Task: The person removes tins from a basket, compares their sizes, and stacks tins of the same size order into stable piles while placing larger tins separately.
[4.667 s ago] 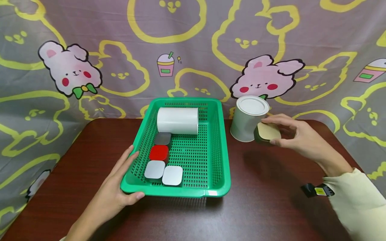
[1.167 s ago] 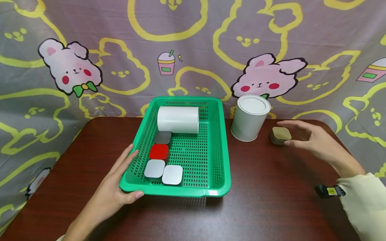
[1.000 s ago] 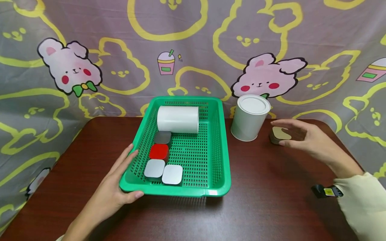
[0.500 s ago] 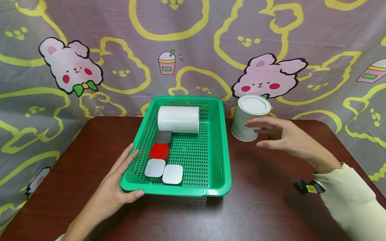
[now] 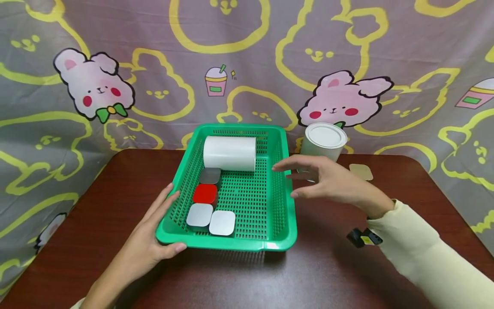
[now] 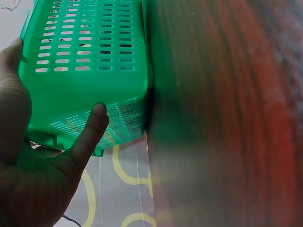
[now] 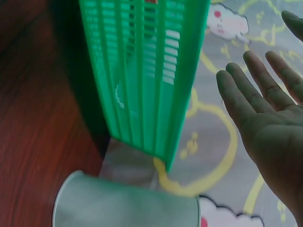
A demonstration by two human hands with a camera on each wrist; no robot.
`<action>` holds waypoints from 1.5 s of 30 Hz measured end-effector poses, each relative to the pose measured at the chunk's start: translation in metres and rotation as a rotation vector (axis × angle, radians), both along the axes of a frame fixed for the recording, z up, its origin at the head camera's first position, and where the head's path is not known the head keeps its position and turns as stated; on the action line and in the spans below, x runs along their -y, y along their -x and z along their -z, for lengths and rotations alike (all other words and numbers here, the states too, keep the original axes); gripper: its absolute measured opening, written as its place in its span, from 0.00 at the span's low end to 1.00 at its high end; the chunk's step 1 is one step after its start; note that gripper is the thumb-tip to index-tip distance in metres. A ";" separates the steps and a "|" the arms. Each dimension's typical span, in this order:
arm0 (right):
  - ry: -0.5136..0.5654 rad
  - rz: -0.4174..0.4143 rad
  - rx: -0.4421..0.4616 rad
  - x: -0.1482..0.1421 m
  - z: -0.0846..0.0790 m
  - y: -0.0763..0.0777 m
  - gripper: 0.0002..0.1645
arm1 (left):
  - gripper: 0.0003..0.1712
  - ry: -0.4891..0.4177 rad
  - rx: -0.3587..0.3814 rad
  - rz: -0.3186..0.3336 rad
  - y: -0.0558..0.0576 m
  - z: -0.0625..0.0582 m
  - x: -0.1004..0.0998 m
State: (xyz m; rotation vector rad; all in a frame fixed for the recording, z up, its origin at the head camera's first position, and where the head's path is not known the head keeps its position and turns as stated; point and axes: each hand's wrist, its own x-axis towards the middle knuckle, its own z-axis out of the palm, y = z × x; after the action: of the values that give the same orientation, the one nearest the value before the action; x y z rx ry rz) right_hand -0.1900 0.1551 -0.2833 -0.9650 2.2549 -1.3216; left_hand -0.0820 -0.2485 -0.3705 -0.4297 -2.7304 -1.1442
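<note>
My left hand rests against the near left corner of a green perforated basket, straight fingers along the left side and thumb at the front rim. In the left wrist view one finger touches the outer wall. Inside lie a white can on its side, a dark grey tin, a red tin and two whitish tins, all with rounded square tops. Over the right rim hovers my right hand, loosely curved and holding nothing. A gold-topped tin sits beyond the right forearm, partly hidden.
An upright lidded white can stands to the basket's right at the back, its lower part behind the right hand. Behind the dark brown table hangs a patterned curtain.
My right hand carried the gold-topped tin rightward past the upright can, let go of it on the table, then swung left, empty, to the basket. The left hand stayed at the corner.
</note>
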 end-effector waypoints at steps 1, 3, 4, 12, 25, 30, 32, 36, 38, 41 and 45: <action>0.003 -0.020 0.005 0.004 0.001 0.000 0.32 | 0.63 0.001 0.000 0.002 0.000 0.000 0.000; 0.003 -0.056 0.006 0.012 0.002 -0.001 0.32 | 0.64 0.010 -0.001 0.003 0.001 0.000 0.000; 0.003 -0.075 0.000 0.016 0.003 -0.001 0.33 | 0.64 0.012 -0.003 0.005 0.001 0.000 0.000; 0.003 -0.189 0.043 0.049 0.010 -0.002 0.33 | 0.64 0.007 -0.003 0.005 0.001 0.000 0.000; -0.041 -0.266 0.121 0.089 0.026 0.002 0.32 | 0.65 0.011 0.000 0.000 0.001 0.000 0.001; -0.056 -0.255 0.141 0.095 0.026 0.003 0.30 | 0.65 0.001 -0.007 0.008 0.001 0.001 0.001; -0.064 -0.255 0.144 0.099 0.027 0.003 0.30 | 0.65 -0.001 -0.006 0.007 0.000 0.001 0.001; -0.089 -0.276 0.145 0.107 0.032 0.002 0.29 | 0.65 -0.002 -0.003 0.004 0.000 0.000 0.001; -0.109 -0.290 0.146 0.112 0.035 0.001 0.30 | 0.65 -0.002 -0.002 0.004 0.000 0.000 0.001; -0.133 -0.300 0.150 0.117 0.039 0.000 0.32 | 0.64 -0.005 0.000 0.007 0.000 0.000 0.001; -0.158 -0.295 0.158 0.122 0.041 0.000 0.32 | 0.64 -0.005 0.001 0.009 0.001 0.000 0.001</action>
State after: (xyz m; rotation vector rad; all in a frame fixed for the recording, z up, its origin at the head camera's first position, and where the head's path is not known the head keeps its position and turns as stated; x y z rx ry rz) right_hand -0.1903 0.0335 -0.3247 -1.0497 1.9751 -1.0380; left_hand -0.0827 -0.2491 -0.3708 -0.4412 -2.7288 -1.1527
